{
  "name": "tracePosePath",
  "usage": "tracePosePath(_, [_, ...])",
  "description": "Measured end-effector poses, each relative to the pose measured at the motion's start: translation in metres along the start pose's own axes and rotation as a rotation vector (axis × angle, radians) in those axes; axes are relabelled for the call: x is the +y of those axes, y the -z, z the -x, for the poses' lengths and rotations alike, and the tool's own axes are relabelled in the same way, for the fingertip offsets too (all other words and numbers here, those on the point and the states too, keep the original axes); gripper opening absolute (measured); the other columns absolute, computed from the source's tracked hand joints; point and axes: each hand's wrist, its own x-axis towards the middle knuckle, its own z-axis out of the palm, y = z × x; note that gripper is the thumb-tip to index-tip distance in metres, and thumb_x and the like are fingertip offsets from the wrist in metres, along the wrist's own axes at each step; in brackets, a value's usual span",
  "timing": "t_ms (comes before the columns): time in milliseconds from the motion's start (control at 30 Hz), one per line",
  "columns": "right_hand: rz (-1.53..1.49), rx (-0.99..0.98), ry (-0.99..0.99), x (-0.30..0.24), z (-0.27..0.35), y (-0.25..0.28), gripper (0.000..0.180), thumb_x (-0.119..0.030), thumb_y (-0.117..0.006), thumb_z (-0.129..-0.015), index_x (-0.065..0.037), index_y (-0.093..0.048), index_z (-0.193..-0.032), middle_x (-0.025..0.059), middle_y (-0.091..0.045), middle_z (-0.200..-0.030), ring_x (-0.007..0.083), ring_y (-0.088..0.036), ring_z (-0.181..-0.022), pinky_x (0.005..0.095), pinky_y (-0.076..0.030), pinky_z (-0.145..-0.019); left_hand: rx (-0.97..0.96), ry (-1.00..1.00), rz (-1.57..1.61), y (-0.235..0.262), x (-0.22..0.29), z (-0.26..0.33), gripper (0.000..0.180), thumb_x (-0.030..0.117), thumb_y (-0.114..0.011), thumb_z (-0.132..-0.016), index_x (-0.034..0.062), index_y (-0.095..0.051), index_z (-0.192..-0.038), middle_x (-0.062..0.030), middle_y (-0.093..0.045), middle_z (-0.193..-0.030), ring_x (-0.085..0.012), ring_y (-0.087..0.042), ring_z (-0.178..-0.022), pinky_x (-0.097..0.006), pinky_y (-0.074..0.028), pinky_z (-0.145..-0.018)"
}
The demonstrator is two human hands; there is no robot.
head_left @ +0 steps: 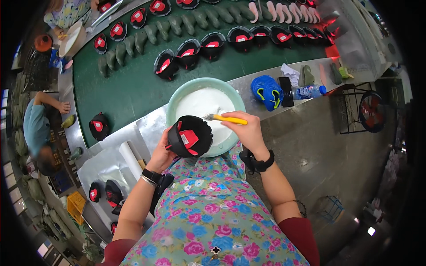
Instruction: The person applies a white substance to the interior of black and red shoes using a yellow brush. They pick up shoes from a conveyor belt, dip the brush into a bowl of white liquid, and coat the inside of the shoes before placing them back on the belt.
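My left hand [161, 155] grips a black shoe upper [205, 135] with a red lining and a white label inside. The upper is tilted, its opening facing up, over the near-left rim of a pale green basin [238, 99]. White liquid [202, 101] partly fills this basin. Between the fingers of my right hand [250, 133] is a brush [230, 119] with a yellow handle. Its bristles point left, just above the upper's far edge; whether they touch it, I cannot tell.
Beyond the basin, a green conveyor belt [133, 95] carries rows of black shoe uppers [188, 52] and dark green shoe lasts [175, 24]. A blue shoe [267, 92], phone [285, 91] and bottle [308, 92] occupy the metal edge. At left is a person in a teal shirt [36, 122].
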Motion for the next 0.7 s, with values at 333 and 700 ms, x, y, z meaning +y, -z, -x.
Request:
tracePosePath(333, [0.101,0.187,0.063,-0.014,0.001,0.004,0.019,-0.017,-0.08,-0.081,-0.001,-0.074,-0.091,0.0133,-0.074,-0.081,0.0208,-0.073,-0.074,0.0308,-0.055,-0.066,-0.074,-0.214,-0.173,-0.028,0.009,-0.019,0.058,-0.003,-0.055,-0.095,0.0156,-0.038,-0.147,-0.0081,-0.054,-0.139,-0.0226,-0.059,-0.123,-0.038,-0.053,-0.101])
tracePosePath(700, [-0.016,0.002,-0.009,-0.081,0.033,-0.008,0.021,-0.018,-0.079,-0.083,0.001,-0.071,-0.083,0.0085,-0.067,-0.062,0.0085,-0.061,-0.056,0.0269,-0.048,-0.053,-0.057,-0.508,-0.164,-0.028,0.029,-0.016,0.058,-0.007,-0.049,-0.095,0.014,-0.035,-0.148,-0.0089,-0.062,-0.128,-0.0188,-0.063,-0.115,-0.033,-0.054,-0.096])
